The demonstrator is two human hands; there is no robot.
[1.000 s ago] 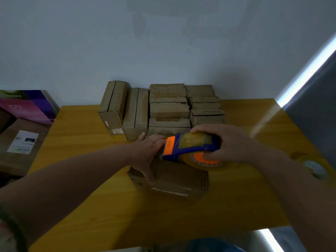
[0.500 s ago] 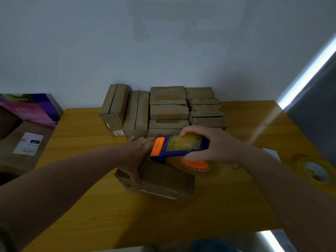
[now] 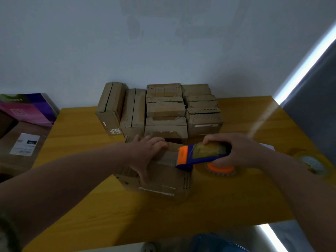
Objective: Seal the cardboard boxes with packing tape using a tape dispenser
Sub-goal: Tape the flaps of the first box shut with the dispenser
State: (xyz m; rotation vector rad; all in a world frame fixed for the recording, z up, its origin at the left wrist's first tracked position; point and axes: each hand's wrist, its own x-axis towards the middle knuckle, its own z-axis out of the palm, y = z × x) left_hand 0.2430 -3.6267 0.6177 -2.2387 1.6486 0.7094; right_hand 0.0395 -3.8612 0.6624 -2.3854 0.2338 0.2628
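The box (image 3: 163, 180) sits in the middle of the table (image 3: 181, 213), in front of a pile of boxes (image 3: 165, 110). The left hand (image 3: 145, 153) lies flat on its top with fingers straight. The right hand (image 3: 241, 151) wraps tight around the dispenser (image 3: 201, 153), whose orange end touches the box's right edge. A tape roll (image 3: 312, 163) lies far right.

I see two bare forearms on my feed: the left forearm (image 3: 63, 180) fills the eight o'clock side, the right forearm (image 3: 300, 188) the four o'clock side. The left hand (image 3: 145, 155) and right hand (image 3: 243, 151) are uncovered. At the seven o'clock corner, a dark blurred edge (image 3: 8, 231) may be a sleeve; I cannot tell.
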